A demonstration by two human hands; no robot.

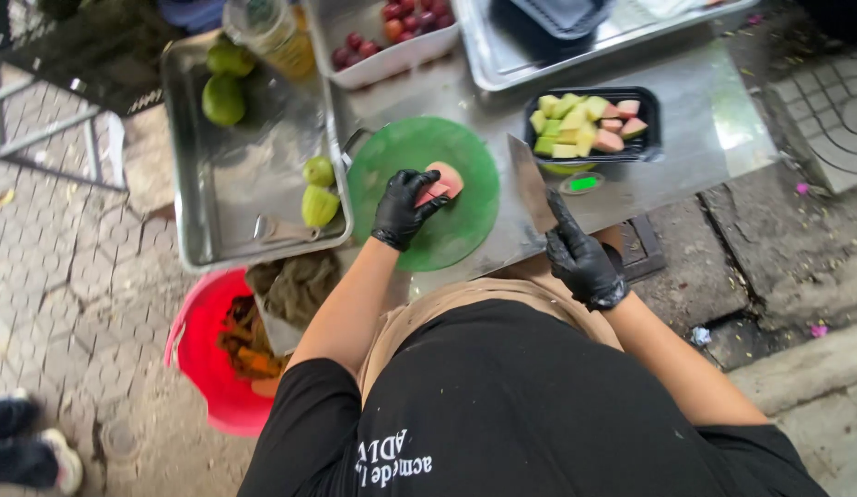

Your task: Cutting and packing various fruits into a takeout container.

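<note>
My left hand, in a black glove, holds pink fruit pieces on a round green cutting board. My right hand, also gloved in black, grips a broad steel cleaver with its blade raised just right of the board. A black tray with several green and pink fruit chunks sits on the metal counter behind the cleaver.
A steel tray at left holds green fruits and cut green pieces. A white tub of red fruits stands at the back. A red bucket of peelings with a cloth sits below. Someone's shoes are at bottom left.
</note>
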